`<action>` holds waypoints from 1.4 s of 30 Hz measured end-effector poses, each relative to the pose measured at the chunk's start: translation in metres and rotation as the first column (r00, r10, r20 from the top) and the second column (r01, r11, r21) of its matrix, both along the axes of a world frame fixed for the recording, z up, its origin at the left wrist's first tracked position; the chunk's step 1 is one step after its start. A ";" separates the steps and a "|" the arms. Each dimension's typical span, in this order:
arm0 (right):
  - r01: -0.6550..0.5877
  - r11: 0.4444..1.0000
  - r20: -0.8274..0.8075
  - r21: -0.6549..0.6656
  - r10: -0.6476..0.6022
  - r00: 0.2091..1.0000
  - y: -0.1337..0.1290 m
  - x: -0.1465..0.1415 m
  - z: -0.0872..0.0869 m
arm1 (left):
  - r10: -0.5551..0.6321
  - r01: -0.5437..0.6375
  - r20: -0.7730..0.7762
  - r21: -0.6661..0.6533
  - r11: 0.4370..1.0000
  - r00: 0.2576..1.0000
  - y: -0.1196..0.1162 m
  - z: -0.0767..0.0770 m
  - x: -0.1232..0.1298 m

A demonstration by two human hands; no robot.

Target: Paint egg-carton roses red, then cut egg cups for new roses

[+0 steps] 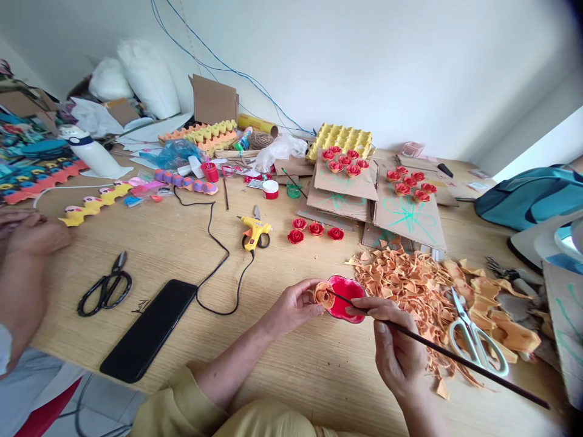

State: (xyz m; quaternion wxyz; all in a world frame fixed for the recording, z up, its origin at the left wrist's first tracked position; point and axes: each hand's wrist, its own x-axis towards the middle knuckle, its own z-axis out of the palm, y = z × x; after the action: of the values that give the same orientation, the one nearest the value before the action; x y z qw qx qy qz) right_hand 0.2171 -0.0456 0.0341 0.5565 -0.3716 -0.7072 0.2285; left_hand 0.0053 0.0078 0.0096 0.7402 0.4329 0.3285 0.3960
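Observation:
My left hand (pixel 291 308) is closed around an unpainted orange carton flower (pixel 324 296), pinching it beside the rim of a red paint bowl (pixel 348 312). In my right hand (pixel 395 340) is a long dark paintbrush (pixel 460 358), held like a pen. Its tip reaches the middle of the orange flower, and the handle slants down to the right. Several red painted flowers (pixel 316 229) stand on the table beyond the bowl. Orange carton scraps (pixel 405 285) are heaped just right of the bowl.
White-handled scissors (pixel 476 340) lie by the scraps. Cardboard pieces (pixel 407 212) carry more red flowers. A yellow glue gun (pixel 255 232), black scissors (pixel 107 288) and a black phone (pixel 149 331) are to the left. Another person's hands (pixel 39 233) rest at the left edge.

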 end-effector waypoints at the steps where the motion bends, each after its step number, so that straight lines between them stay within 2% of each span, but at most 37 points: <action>1: 0.004 1.000 0.012 0.000 -0.004 1.000 0.000 0.000 0.001 | -0.003 0.003 0.002 0.001 1.000 1.000 0.000 0.000 0.000; 12: 0.037 0.999 0.006 0.028 -0.038 0.999 -0.001 0.003 -0.001 | 0.027 -0.028 0.028 0.021 0.999 0.999 0.000 -0.001 0.001; 16: -0.012 0.998 0.068 0.056 0.008 0.998 -0.001 0.002 -0.003 | 0.011 -0.011 0.032 0.017 1.000 0.999 0.000 0.000 0.001; 22: -0.075 0.994 0.168 0.076 0.061 0.984 0.000 -0.001 0.003 | 0.067 -0.069 0.063 0.025 0.997 0.996 0.000 0.000 0.002; 32: -0.105 0.983 0.334 0.149 0.050 0.941 -0.006 0.002 -0.006 | 0.044 -0.046 0.046 0.043 0.998 0.998 -0.001 -0.005 0.004; 37: -0.110 0.977 0.417 0.181 0.026 0.909 -0.007 0.002 -0.003 | 0.107 -0.107 0.023 0.032 0.994 0.994 -0.001 -0.001 0.005; 42: -0.105 0.979 0.421 0.177 0.021 0.907 -0.007 -0.002 0.003 | 0.153 -0.153 0.003 0.026 0.988 0.988 -0.002 0.003 0.004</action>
State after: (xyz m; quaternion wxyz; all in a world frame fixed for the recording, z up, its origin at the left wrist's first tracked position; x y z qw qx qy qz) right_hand 0.2156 -0.0530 0.0368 0.4186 -0.3322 -0.8403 0.0913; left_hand 0.0094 0.0053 0.0127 0.7022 0.4158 0.3549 0.4561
